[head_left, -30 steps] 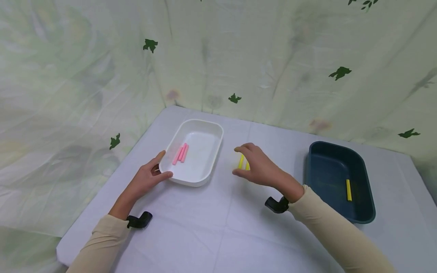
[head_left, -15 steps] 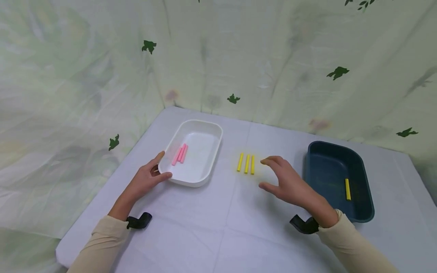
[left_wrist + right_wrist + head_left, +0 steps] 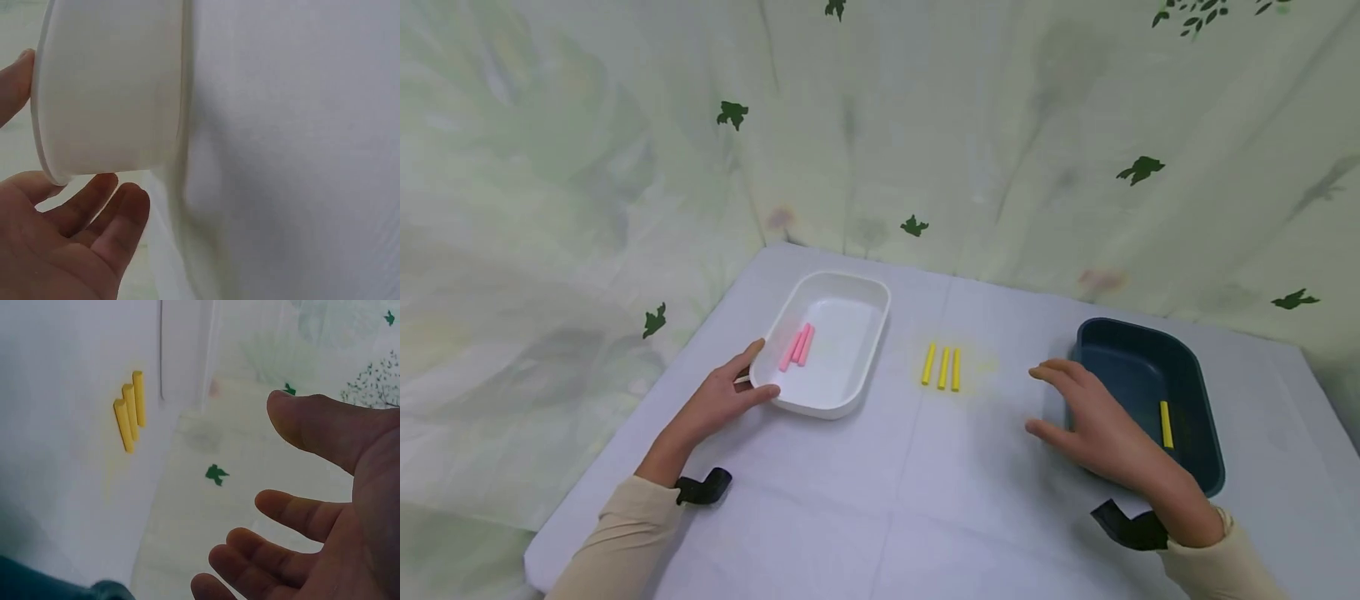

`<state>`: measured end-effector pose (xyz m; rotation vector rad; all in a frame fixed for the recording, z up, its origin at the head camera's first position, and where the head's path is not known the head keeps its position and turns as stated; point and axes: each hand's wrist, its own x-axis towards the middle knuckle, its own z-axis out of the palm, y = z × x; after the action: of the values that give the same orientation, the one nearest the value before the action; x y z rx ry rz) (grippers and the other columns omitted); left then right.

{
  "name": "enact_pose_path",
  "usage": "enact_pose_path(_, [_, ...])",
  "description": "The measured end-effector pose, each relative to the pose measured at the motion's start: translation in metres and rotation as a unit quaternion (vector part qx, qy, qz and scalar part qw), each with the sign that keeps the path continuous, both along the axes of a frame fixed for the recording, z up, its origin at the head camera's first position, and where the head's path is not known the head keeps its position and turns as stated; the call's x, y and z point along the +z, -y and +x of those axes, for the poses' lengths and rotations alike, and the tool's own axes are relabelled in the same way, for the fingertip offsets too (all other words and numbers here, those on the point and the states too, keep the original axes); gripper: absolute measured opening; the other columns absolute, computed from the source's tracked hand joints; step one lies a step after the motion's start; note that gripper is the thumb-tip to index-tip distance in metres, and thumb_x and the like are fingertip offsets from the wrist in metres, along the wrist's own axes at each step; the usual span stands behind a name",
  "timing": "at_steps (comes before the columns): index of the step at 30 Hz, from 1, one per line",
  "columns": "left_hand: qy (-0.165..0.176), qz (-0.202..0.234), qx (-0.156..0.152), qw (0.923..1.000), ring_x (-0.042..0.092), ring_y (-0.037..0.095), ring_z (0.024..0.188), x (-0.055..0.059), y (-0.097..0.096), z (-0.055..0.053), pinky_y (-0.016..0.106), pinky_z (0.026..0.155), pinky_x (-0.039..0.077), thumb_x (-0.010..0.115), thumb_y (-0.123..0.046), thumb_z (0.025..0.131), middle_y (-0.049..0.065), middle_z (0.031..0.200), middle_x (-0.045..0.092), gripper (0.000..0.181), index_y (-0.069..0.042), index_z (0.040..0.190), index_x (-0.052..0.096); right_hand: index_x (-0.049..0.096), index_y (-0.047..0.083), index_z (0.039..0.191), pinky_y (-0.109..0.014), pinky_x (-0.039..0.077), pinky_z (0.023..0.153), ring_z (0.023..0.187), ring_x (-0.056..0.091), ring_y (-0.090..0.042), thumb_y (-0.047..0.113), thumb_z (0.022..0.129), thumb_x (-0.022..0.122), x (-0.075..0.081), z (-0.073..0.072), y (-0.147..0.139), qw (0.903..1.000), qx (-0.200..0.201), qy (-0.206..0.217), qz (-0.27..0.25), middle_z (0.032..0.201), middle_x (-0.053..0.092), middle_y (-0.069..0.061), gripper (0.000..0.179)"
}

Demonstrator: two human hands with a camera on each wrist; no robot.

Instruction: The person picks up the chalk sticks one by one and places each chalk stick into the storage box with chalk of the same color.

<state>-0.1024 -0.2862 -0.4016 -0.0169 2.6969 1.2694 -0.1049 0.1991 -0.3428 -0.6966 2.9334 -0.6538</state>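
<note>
Head view: what's on the table (image 3: 820, 533)?

Navy tub (image 3: 1138, 358) right, white tub (image 3: 850, 350) left.

Grip, sticks?

Left hand (image 3: 718, 402) grips white tub's near corner; right hand (image 3: 1101, 425) unloaded, spread, by navy. Yellow sticks (image 3: 943, 369): three between tubs, one in navy. Pink sticks (image 3: 801, 343): three in white.

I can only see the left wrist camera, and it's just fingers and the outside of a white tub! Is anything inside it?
Observer: Yes, pink sticks lie in the white tub.
Operator: Cool! What's the right hand holding?
Observer: Nothing. Its thumb and fingers are spread apart in the air.
Operator: So are there any more sticks?
Observer: Yes, three yellow sticks lie side by side on the table, between the white tub and the blue tub.
</note>
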Motion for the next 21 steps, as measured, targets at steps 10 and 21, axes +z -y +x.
enact_pose_path(10, [-0.145,-0.114,-0.080,0.9795,0.030,0.031,0.135,0.091,-0.048,-0.043,0.051,0.108,0.030,0.060,-0.043,0.085,0.011,0.147,0.032,0.073,-0.013,0.144,0.028,0.041,0.006,0.133,-0.059,0.040,0.081,0.118,0.036,-0.042,0.040,0.078,0.069,0.015,0.019,-0.070,0.9983,-0.055,-0.018,0.001,0.137,0.035,-0.022,0.070])
enact_pose_path(21, [-0.186,-0.265,-0.280,0.9038,0.036,0.024,0.132,0.123,-0.179,-0.102,0.038,0.108,0.033,0.060,-0.037,0.086,0.007,0.142,0.040,0.060,-0.012,0.137,0.042,0.034,-0.006,0.133,-0.064,0.039,0.076,0.113,0.029,-0.047,0.033,0.079,0.069,-0.005,0.037,-0.130,0.9852,-0.168,-0.026,0.019,0.130,0.030,-0.035,0.075])
